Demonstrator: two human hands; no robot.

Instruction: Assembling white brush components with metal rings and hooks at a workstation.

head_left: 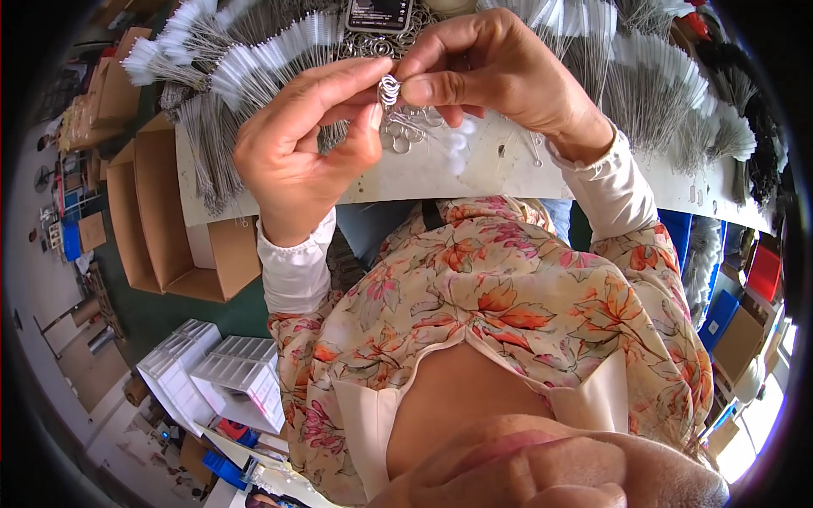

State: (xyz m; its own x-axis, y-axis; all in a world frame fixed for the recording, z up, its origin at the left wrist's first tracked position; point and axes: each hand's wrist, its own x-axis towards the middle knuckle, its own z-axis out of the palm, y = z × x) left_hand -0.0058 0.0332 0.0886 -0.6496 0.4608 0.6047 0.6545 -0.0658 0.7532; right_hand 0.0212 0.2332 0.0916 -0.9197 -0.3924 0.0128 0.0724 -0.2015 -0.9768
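A small cluster of shiny metal rings (389,90) is held up between my two hands, above the table's near part. My left hand (305,140) has its index finger and thumb closed around the cluster from the left. From the right, my right hand (504,80) pinches at the edge of the same rings with thumb and index finger; its other fingers curl behind, partly hidden. Loose metal rings (402,135) lie on the white table (508,165) below, and a larger heap of rings (360,46) sits behind my fingers.
Bundles of thin wire brushes with white bristles (275,55) line the left, and more brush bundles (652,80) the right. A phone (378,15) lies at the far middle. Open cardboard boxes (182,229) stand left of the table, with white plastic drawers (241,372) nearer.
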